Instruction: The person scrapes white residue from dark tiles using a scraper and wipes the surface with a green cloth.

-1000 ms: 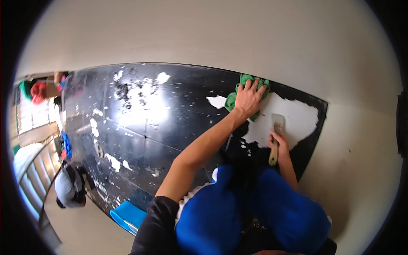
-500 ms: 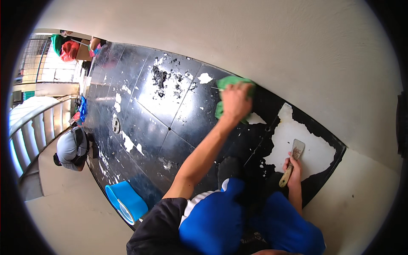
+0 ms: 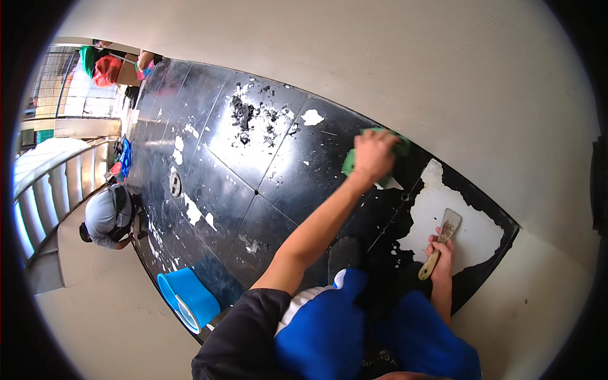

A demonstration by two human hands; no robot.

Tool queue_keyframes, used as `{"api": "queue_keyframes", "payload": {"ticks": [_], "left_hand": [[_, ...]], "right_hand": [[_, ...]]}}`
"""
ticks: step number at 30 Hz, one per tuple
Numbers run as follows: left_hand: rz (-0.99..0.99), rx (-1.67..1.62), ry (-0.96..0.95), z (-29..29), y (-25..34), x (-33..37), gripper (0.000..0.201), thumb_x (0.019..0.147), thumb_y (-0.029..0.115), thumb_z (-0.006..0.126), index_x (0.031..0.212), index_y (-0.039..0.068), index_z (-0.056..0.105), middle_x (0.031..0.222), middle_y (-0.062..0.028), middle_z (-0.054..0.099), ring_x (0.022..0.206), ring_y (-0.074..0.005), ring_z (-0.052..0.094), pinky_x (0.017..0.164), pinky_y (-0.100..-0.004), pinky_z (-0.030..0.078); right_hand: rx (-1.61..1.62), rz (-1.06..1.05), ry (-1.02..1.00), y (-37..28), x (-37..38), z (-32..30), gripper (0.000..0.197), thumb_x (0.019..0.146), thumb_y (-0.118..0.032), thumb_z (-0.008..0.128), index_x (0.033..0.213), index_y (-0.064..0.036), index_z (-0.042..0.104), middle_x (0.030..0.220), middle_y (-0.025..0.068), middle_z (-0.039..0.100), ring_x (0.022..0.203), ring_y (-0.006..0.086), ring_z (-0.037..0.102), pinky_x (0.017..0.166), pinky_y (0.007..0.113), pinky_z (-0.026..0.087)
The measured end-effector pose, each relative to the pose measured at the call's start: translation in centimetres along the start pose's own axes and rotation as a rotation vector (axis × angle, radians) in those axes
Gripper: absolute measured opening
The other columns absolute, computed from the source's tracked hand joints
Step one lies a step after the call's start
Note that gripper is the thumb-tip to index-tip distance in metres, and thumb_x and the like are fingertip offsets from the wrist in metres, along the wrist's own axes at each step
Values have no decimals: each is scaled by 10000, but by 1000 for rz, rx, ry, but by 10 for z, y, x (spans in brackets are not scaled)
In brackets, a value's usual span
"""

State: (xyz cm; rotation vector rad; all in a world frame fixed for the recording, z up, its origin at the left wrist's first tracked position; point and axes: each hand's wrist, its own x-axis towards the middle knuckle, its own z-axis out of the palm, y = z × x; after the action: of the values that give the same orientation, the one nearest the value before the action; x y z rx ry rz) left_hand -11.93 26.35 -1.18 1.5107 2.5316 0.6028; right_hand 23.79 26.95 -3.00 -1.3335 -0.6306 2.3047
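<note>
My left arm reaches out across the glossy black floor [image 3: 221,180]. Bunched under my left hand [image 3: 375,155] is a green cloth [image 3: 401,147], pressed to the floor close to the wall; the fingers are slightly blurred. My right hand [image 3: 443,252] is wrapped round the pale handle of a putty knife [image 3: 450,223], whose stained flat blade points away from me. The knife is above a large white patch [image 3: 475,234] with ragged black edges, near the corner. Smaller white patches and dark flakes are scattered over the floor further left.
A light blue bucket [image 3: 197,297] lies at my left by the floor's edge. Beyond it, a person in grey [image 3: 104,214] bends low. Red [image 3: 106,71] and green bags stand at the far left near another person's arm. A beige wall [image 3: 443,82] borders the far side.
My left hand has slid the green cloth to the right along the wall side, toward the white patch. The putty knife stays in my right hand, almost unmoved.
</note>
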Motion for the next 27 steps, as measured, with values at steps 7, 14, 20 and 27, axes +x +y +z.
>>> {"api": "queue_keyframes", "payload": {"ticks": [7,14,20,27], "left_hand": [[-165,-45,340,-76,-88,1,417,729,89,710,1134,184,738,1244,-95,690,1109,-373,607,947,-480,483],[78,-303,51,-38,0,-51,456,704,122,753,1153,192,720,1274,-126,657,1143,-380,586,990,-481,457],[166,-102,73,15,17,-94,472,660,159,781,1124,221,722,1329,-73,601,1207,-340,525,1031,-489,398],[218,-123,-26,8,13,-88,500,664,169,783,1155,227,710,1328,-70,593,1201,-340,519,1039,-489,397]], "right_hand": [[39,-52,85,-10,-6,19,413,920,-58,575,1331,-47,531,1015,105,617,756,144,555,673,282,448],[26,-144,-35,-26,11,29,459,916,57,577,1359,-21,484,1159,135,655,1089,259,637,999,399,501],[-43,-163,-142,-44,14,57,344,981,-31,611,1309,-9,511,1226,154,651,1098,255,643,1003,399,487],[-123,-6,-166,-63,18,82,286,1041,-191,555,1272,-27,513,1202,164,682,1056,285,705,894,412,565]]}}
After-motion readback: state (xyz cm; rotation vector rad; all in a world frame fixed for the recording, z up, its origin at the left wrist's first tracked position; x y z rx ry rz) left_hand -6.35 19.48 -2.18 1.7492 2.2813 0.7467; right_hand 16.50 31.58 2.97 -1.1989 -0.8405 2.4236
